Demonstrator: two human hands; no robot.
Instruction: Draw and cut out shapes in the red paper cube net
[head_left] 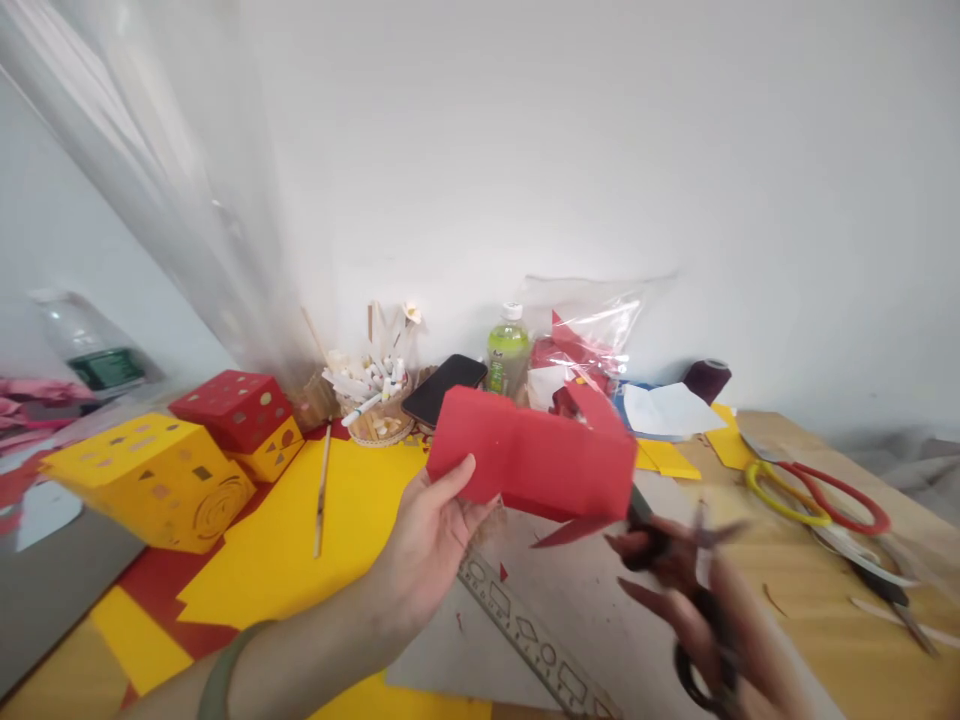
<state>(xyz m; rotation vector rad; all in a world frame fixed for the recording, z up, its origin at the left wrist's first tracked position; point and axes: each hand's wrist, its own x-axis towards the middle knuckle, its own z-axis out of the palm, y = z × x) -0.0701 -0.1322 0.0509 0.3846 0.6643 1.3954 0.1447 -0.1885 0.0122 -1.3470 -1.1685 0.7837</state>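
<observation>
My left hand (pixel 424 550) pinches a folded piece of red paper (pixel 536 450) by its lower left part, thumb in front, holding it above the table. At the paper's right end, flaps stick out above and below. In my right hand (pixel 739 600), smeared by motion, is a pair of black-handled scissors (pixel 724 645). Their dark blade reaches the lower right edge of the paper; whether it touches the paper I cannot tell. Below the hands, a stencil ruler (pixel 529 632) lies on a pale sheet (pixel 442 655) beside a small red scrap (pixel 503 572).
Yellow paper (pixel 270 535) with a thin stick (pixel 322 490) lies at left, near yellow (pixel 150 480) and red (pixel 232 410) decorated boxes. A phone (pixel 446 388), basket of markers (pixel 379 420) and green-labelled bottle (pixel 508 350) stand behind. Red-and-yellow-handled scissors (pixel 840 498) lie at right.
</observation>
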